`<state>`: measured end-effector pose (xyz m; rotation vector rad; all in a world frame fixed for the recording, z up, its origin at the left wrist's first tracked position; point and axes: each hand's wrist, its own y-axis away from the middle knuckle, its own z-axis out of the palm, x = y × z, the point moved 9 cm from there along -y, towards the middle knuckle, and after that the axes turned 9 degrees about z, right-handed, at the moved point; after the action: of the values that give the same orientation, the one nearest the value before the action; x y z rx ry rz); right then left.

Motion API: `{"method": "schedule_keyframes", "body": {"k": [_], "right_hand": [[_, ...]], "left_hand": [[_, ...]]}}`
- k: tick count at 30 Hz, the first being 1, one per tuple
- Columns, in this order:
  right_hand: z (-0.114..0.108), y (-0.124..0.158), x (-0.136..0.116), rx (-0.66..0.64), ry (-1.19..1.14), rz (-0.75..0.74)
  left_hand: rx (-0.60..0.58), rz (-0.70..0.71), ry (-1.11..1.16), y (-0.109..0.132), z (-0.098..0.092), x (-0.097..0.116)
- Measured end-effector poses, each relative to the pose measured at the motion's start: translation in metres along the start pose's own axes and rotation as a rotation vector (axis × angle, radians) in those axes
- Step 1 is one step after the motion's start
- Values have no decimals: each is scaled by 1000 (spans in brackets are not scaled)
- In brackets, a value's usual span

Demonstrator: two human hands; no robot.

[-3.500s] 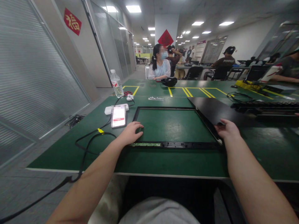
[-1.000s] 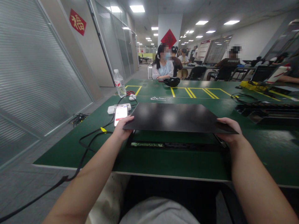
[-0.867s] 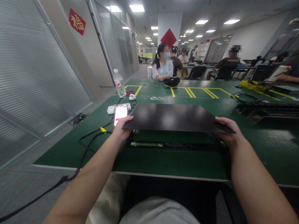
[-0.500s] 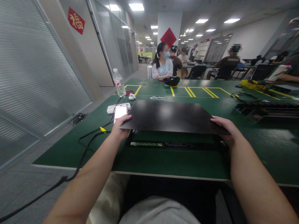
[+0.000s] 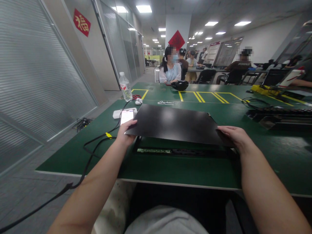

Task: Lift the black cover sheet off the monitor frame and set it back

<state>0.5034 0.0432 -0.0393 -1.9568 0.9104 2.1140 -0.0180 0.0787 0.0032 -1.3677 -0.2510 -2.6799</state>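
Note:
A thin, flat black panel (image 5: pixel 174 125) is held up between my two hands above the green table. My left hand (image 5: pixel 126 131) pinches its left edge, thumb on top and the fingers hidden below. At the opposite edge, my right hand (image 5: pixel 235 136) grips the panel near its front right corner, its lower fingers partly hidden. The panel tilts, with its right side lower. Under it lies a black frame (image 5: pixel 187 152) with a strip of green circuit board (image 5: pixel 153 150) along the near side; the rest is covered. A lit phone (image 5: pixel 127 116) lies just beyond my left hand.
A water bottle (image 5: pixel 125 87), red-handled scissors (image 5: pixel 136 97) and a white mouse (image 5: pixel 138 101) stand at the far left. A black cable (image 5: pixel 91 156) runs off the table's left side. Black parts (image 5: pixel 287 117) lie at right. A person (image 5: pixel 170 70) sits across the table.
The panel's right side has dropped and shifted slightly left with my right hand, uncovering a bit of the frame's far right corner. My left hand keeps its grip.

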Motion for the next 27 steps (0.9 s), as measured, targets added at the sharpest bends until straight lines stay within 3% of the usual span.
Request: {"method": "schedule_keyframes", "body": {"k": [3, 8, 17, 27], "right_hand": [[-7, -6, 6, 65, 13, 62], [-9, -11, -3, 66, 76, 28], [-9, 8, -13, 167, 58, -51], [3, 10, -16, 85, 62, -109]], "left_hand": [[-37, 7, -31, -2, 0, -2], [-99, 32, -85, -1, 7, -5], [-112, 55, -112, 2, 9, -2], [-73, 66, -76, 2, 8, 7]]}}
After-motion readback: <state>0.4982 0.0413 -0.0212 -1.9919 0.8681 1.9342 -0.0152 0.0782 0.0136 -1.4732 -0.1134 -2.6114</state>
